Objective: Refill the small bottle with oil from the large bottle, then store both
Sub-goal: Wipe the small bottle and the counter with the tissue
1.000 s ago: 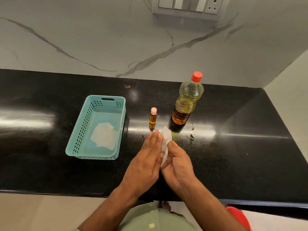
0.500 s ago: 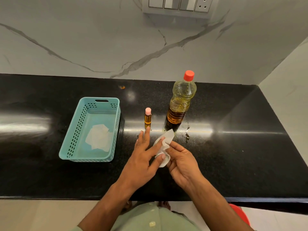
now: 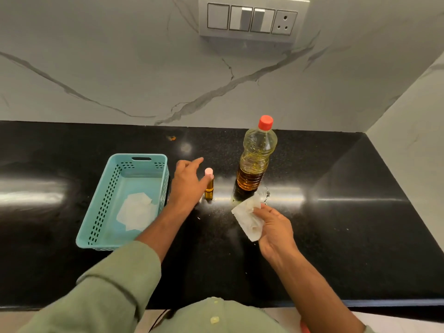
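On the counter, the left hand reaches open-fingered beside the small bottle; the right hand pinches a tissue.

- Glossy black stone counter runs wall to wall, catching streaks of light
- White marble backsplash with grey veins behind it
- Switch panel with a socket up top
- Pale side wall at right

left hand reaching, right hand pinching
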`<act>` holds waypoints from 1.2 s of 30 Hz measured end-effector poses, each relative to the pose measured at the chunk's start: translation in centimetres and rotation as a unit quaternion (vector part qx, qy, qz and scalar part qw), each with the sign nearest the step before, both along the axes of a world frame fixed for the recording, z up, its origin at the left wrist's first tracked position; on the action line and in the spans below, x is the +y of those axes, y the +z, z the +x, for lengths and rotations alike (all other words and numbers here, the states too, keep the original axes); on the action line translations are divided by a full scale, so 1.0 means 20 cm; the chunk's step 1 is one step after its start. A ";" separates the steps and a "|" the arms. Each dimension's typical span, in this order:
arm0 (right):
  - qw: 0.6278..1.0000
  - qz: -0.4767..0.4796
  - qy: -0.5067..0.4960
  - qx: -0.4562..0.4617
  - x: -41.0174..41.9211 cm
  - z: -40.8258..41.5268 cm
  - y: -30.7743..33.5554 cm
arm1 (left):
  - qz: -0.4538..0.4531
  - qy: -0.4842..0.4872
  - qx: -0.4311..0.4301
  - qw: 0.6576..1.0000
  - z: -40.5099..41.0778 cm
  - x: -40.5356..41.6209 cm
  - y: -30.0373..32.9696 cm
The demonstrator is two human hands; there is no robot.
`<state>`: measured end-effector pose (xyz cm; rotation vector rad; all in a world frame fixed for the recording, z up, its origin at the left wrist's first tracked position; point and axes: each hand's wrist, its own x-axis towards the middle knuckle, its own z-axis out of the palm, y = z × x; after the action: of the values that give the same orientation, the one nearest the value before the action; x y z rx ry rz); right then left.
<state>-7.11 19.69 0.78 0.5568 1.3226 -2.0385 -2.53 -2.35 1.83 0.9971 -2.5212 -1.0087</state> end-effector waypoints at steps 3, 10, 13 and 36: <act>0.997 0.060 0.011 0.057 -0.06 -0.02 -0.05 | -0.042 -0.043 -0.046 0.997 -0.12 -0.06 0.00; 0.945 0.195 0.055 0.258 -0.21 -0.06 -0.11 | -0.063 -0.083 -0.088 0.991 -0.18 -0.09 -0.03; 0.914 0.211 0.071 0.338 -0.29 -0.07 -0.10 | -0.101 -0.109 -0.094 0.985 -0.14 -0.08 -0.01; 0.883 0.030 0.229 0.409 -0.49 -0.20 0.01 | -0.117 -0.168 0.061 0.977 0.07 -0.05 0.38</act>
<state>-11.05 9.92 1.00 -0.6431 1.7625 -1.8628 -1.16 -3.37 9.44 0.4393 -2.6790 -0.7981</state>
